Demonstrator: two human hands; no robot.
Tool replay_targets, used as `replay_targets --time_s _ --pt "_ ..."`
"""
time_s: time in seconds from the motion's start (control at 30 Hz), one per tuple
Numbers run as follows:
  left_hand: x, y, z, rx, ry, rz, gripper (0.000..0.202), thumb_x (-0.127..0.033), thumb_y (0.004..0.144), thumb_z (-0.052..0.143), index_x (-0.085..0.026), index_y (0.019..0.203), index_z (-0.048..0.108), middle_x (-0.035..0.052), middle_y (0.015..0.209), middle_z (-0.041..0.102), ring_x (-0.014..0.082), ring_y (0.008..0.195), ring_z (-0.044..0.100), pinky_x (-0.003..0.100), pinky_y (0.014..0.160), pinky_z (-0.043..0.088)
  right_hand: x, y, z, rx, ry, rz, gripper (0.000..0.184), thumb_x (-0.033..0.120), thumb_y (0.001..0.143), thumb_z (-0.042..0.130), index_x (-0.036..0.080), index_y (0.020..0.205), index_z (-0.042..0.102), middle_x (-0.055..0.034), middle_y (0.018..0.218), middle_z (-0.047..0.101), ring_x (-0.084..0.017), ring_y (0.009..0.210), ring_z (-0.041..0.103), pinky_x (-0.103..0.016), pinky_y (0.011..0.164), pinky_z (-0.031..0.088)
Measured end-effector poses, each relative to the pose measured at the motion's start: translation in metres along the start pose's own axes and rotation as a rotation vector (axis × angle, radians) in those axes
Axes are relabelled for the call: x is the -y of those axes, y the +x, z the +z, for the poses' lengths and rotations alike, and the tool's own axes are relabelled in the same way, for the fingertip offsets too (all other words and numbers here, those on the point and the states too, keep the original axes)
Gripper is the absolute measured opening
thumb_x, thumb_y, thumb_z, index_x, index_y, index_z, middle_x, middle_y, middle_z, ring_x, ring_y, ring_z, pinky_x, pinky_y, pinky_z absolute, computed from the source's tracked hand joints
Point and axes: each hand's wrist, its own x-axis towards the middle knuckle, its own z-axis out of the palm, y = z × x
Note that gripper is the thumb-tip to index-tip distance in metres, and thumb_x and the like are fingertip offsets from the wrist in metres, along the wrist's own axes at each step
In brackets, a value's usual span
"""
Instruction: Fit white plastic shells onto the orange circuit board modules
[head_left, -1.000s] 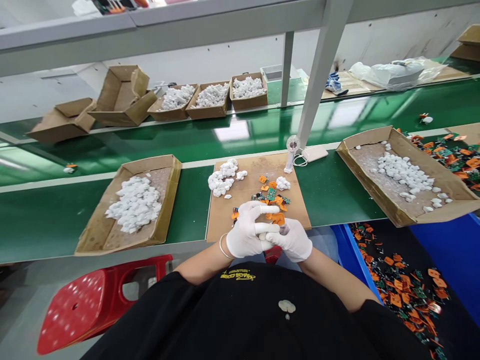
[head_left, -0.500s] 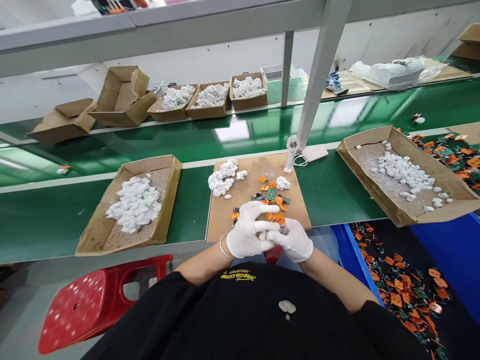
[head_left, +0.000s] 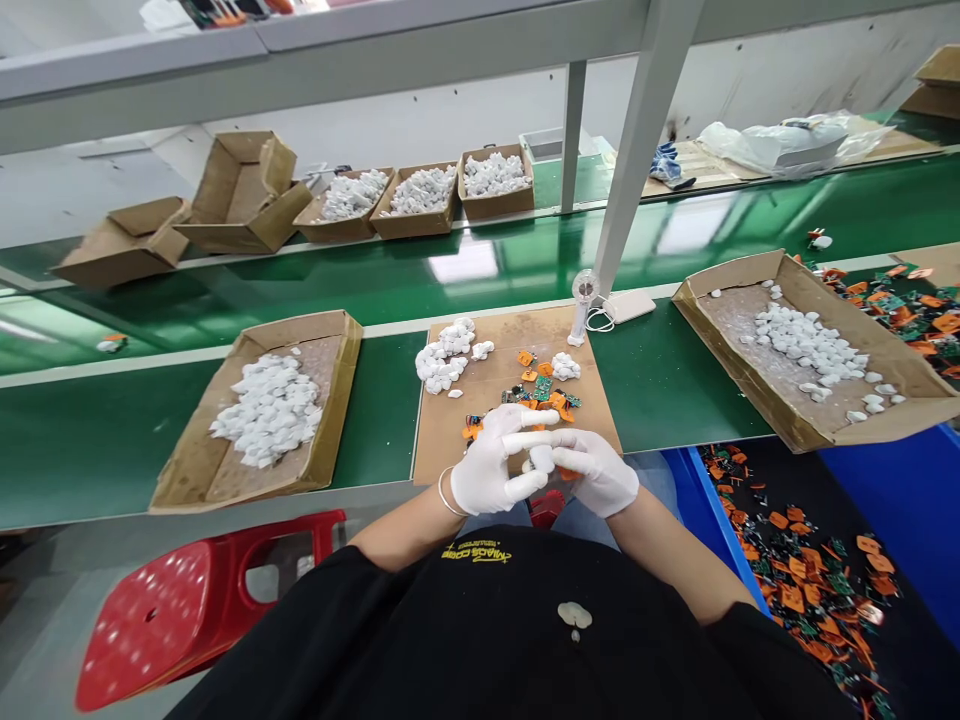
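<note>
My gloved left hand [head_left: 491, 467] and right hand [head_left: 592, 472] meet low over a cardboard work sheet [head_left: 450, 440]. A small white lump [head_left: 541, 458] sits between their fingers, held by both hands. An orange piece [head_left: 568, 473] shows under my right fingers, partly hidden. Just ahead of my hands lies a loose pile of orange tags and green circuit boards [head_left: 536, 393]. Further up the sheet are white lumps [head_left: 441, 358], also loose.
Cardboard trays of white lumps [head_left: 330, 420] [head_left: 750, 345] flank the sheet on a green conveyor belt [head_left: 375, 385]. A small fan [head_left: 583, 308] stands behind it. A blue bin [head_left: 802, 570] of orange-green parts sits at lower right, and a red stool [head_left: 142, 625] at lower left.
My hands have drawn slightly apart, and my right fingers have stretched across to the left, showing the white lump. Small items on the far belt have moved left.
</note>
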Motion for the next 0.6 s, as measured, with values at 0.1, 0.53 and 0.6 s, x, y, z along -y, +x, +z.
replay_targets --time_s 0.1,0.53,0.6 --pt "0.001 -0.002 0.001 0.009 0.049 -0.019 0.042 -0.05 0.085 0.063 -0.027 0.12 0.068 0.0086 0.128 0.067 0.027 0.111 0.061 0.047 0.101 0.046 -0.006 0.0 0.002 0.043 0.008 -0.047 0.032 0.043 0.073 0.084 0.013 0.083 0.075 -0.0036 0.074 0.067 -0.015 0.068 0.061 -0.028 0.069 0.05" --pt "0.017 -0.007 0.004 -0.101 -0.158 -0.133 0.026 -0.037 0.083 0.073 -0.022 0.104 0.071 0.0072 0.096 0.072 0.0202 0.093 0.066 0.038 0.085 0.055 -0.015 0.005 -0.017 -0.133 -0.301 -0.211 0.048 0.052 0.077 0.079 0.017 0.109 0.068 -0.0106 0.1 0.076 -0.024 0.094 0.073 -0.038 0.086 0.058" --pt "0.031 -0.014 -0.002 -0.106 -0.184 -0.306 0.027 -0.033 0.082 0.073 -0.02 0.106 0.071 0.0056 0.086 0.071 0.02 0.09 0.066 0.038 0.087 0.055 -0.016 0.012 -0.036 -0.334 -0.468 -0.32 0.046 0.048 0.081 0.074 0.018 0.116 0.065 -0.013 0.109 0.075 -0.025 0.103 0.072 -0.041 0.093 0.057"
